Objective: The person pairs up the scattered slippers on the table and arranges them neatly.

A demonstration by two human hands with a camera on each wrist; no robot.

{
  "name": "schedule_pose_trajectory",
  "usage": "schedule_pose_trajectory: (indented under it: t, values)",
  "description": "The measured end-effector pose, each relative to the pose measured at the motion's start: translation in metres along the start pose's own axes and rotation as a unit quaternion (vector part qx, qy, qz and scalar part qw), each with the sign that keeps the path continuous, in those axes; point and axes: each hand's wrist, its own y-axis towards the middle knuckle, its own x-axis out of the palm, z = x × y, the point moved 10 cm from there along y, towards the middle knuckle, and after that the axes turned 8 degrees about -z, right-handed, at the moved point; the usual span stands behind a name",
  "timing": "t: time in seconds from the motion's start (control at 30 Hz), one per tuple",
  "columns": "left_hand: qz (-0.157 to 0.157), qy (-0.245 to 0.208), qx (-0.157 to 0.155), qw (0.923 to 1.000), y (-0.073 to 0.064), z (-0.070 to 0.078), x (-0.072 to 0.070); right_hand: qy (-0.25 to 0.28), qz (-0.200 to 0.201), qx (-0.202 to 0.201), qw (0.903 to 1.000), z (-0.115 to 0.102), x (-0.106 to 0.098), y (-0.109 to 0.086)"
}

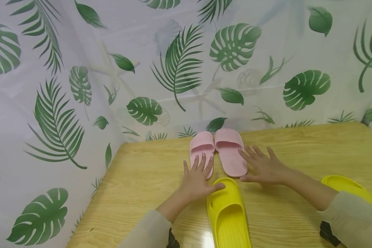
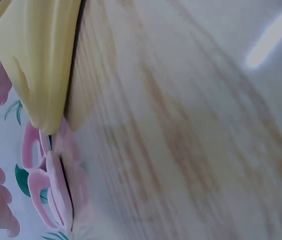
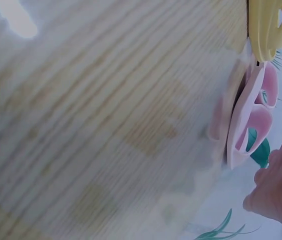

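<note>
A pair of pink slippers stands side by side at the back of the wooden table, the left slipper (image 1: 202, 140) close beside the right slipper (image 1: 232, 162). My left hand (image 1: 196, 182) has its fingers spread over the heel of the left slipper, its thumb overlapping the toe of a yellow slipper (image 1: 232, 220) in the head view. Fingers spread, my right hand (image 1: 263, 167) is just right of the right pink slipper, fingertips at its edge. Neither hand holds anything. In the right wrist view the pink slippers (image 3: 246, 115) sit flat on the table beyond the hand.
Another yellow slipper (image 1: 350, 186) lies at the right, partly hidden by the right forearm. A leaf-print curtain (image 1: 186, 69) hangs behind and to the left of the wooden table (image 1: 136, 193). Bare wood lies left of the slippers.
</note>
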Motion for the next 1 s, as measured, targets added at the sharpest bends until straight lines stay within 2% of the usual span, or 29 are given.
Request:
schedule_pose_trajectory:
  t: [0.2,0.47,0.8,1.0]
  values:
    - [0.003,0.01,-0.017,0.9998,-0.001,0.002,-0.002,-0.031,0.01,0.027,0.9991,-0.002,-0.008,-0.005]
    - [0.005,0.028,-0.019,0.9994,-0.007,0.008,-0.005,-0.074,0.017,0.057,0.9955,-0.006,-0.018,-0.018]
    - [0.007,0.002,-0.018,0.9998,-0.023,0.017,-0.011,-0.092,0.021,0.062,0.9936,-0.005,-0.027,-0.033]
    - [0.009,0.021,-0.007,0.9997,-0.035,0.026,-0.013,-0.097,0.021,0.072,0.9925,0.004,-0.032,-0.047]
